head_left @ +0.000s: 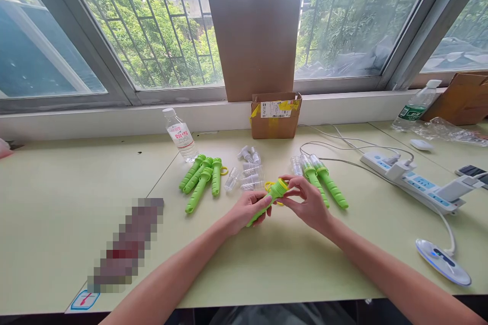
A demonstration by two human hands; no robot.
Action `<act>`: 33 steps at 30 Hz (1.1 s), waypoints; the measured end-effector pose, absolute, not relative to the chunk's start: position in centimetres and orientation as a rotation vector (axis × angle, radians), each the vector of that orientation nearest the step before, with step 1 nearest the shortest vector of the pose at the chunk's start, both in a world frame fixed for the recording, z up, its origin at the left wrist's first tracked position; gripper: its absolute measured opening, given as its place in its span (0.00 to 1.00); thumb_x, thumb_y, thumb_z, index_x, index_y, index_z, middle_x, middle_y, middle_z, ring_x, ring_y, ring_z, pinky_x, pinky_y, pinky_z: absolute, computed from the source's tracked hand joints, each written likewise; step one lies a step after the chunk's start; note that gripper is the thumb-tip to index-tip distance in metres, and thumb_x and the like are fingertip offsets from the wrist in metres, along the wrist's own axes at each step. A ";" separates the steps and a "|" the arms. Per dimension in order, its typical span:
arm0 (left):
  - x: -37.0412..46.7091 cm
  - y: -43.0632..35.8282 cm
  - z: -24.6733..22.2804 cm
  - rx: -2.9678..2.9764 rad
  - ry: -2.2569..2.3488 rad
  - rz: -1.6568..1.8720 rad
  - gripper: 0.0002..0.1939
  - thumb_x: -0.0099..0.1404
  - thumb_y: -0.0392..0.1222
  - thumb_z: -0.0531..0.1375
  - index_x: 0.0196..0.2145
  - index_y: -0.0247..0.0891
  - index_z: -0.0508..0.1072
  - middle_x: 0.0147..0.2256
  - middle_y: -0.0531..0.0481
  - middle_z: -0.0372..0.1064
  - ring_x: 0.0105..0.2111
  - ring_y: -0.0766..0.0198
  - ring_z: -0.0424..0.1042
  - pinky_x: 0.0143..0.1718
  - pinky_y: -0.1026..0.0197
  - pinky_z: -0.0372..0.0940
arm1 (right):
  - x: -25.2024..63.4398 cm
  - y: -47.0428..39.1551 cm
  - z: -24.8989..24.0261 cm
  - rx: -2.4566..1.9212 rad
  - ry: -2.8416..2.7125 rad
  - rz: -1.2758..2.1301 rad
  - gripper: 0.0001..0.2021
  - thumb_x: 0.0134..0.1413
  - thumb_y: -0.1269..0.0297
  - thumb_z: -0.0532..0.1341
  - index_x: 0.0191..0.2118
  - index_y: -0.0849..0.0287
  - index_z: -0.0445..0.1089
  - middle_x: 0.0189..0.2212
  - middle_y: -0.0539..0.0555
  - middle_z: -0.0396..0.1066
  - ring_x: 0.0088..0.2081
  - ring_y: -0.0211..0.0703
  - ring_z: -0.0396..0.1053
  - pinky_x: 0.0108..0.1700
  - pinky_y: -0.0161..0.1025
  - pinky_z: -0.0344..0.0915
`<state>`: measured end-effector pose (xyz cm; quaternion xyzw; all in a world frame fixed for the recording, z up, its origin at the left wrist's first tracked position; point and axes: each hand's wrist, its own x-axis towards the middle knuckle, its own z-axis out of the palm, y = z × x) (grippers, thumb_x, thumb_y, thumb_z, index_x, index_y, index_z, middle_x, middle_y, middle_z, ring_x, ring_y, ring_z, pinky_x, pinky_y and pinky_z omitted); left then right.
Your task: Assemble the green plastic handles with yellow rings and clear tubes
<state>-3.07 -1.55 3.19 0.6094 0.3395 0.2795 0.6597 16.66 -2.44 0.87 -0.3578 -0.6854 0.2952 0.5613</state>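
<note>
My left hand (244, 212) is wrapped around a green ridged plastic handle (277, 190), tilted with its wide end up and to the right. A yellow ring (282, 183) sits at that wide end, and my right hand (310, 203) pinches it between thumb and fingers. Beyond my hands lie several clear plastic caps (249, 181). To the left rest several more green handles (199, 190), with a yellow ring (224, 170) beside them. On the right, two green handles with clear tops (331, 187) lie by another clear cap (296, 165). Other yellow rings are partly hidden behind my hands.
A small cardboard box (275, 129) stands at the back below a tall cardboard sheet (259, 30). One water bottle (180, 134) is at left, another (415, 106) far right. A power strip (414, 180) with cables and a white oval device (443, 262) occupy the right side.
</note>
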 end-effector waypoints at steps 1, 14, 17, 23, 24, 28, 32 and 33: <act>-3.1 -1.5 3.2 1.375 0.785 0.623 0.19 0.61 0.56 0.57 0.31 0.34 0.71 0.23 0.54 0.65 0.15 0.75 0.59 0.13 0.71 0.49 | 16.7 -2.5 0.8 -0.848 -1.610 0.695 0.13 0.48 0.66 0.69 0.35 0.54 0.62 0.46 0.55 0.70 0.44 0.46 0.73 0.40 0.47 0.78; -2.8 -1.5 2.8 1.331 0.815 0.688 0.18 0.55 0.50 0.65 0.31 0.35 0.64 0.27 0.48 0.73 0.18 0.68 0.69 0.14 0.70 0.56 | 16.6 -2.7 1.5 -0.848 -1.613 0.625 0.12 0.47 0.64 0.69 0.34 0.56 0.65 0.42 0.57 0.72 0.44 0.49 0.74 0.40 0.47 0.78; -2.9 -1.4 3.0 1.343 0.793 0.683 0.19 0.57 0.53 0.64 0.35 0.33 0.70 0.31 0.45 0.73 0.21 0.67 0.70 0.16 0.69 0.58 | 16.8 -2.6 1.5 -0.843 -1.638 0.647 0.14 0.47 0.63 0.69 0.36 0.55 0.64 0.44 0.57 0.71 0.45 0.48 0.73 0.41 0.48 0.78; -3.0 -1.5 3.4 1.366 0.744 0.644 0.20 0.61 0.56 0.58 0.31 0.33 0.71 0.24 0.52 0.66 0.16 0.75 0.60 0.14 0.71 0.51 | 16.9 -2.4 1.1 -0.859 -1.618 0.689 0.13 0.49 0.64 0.68 0.35 0.54 0.62 0.44 0.55 0.71 0.45 0.47 0.73 0.43 0.50 0.77; -3.0 -1.6 3.3 1.352 0.752 0.636 0.20 0.61 0.57 0.58 0.31 0.33 0.71 0.22 0.54 0.64 0.15 0.76 0.57 0.13 0.71 0.48 | 16.8 -2.4 1.0 -0.861 -1.612 0.688 0.13 0.49 0.64 0.68 0.35 0.54 0.62 0.43 0.55 0.71 0.45 0.48 0.73 0.43 0.50 0.77; -2.8 -1.7 3.0 1.305 0.858 0.625 0.18 0.55 0.52 0.65 0.34 0.37 0.66 0.20 0.58 0.64 0.12 0.76 0.53 0.10 0.72 0.43 | 16.7 -2.5 1.0 -0.837 -1.619 0.684 0.12 0.50 0.63 0.67 0.35 0.54 0.63 0.44 0.55 0.72 0.45 0.48 0.73 0.43 0.50 0.77; -2.7 -1.7 2.8 1.304 0.853 0.671 0.19 0.53 0.48 0.67 0.31 0.39 0.61 0.22 0.56 0.69 0.11 0.75 0.57 0.10 0.71 0.46 | 16.7 -2.5 1.1 -0.815 -1.623 0.637 0.12 0.49 0.64 0.68 0.36 0.54 0.64 0.43 0.55 0.72 0.46 0.49 0.73 0.42 0.49 0.78; -2.6 -1.7 2.8 1.305 0.839 0.686 0.18 0.53 0.48 0.66 0.30 0.38 0.60 0.22 0.55 0.70 0.11 0.74 0.58 0.10 0.71 0.48 | 16.7 -2.5 1.1 -0.816 -1.621 0.626 0.12 0.49 0.64 0.68 0.35 0.54 0.64 0.42 0.55 0.72 0.45 0.49 0.73 0.42 0.49 0.78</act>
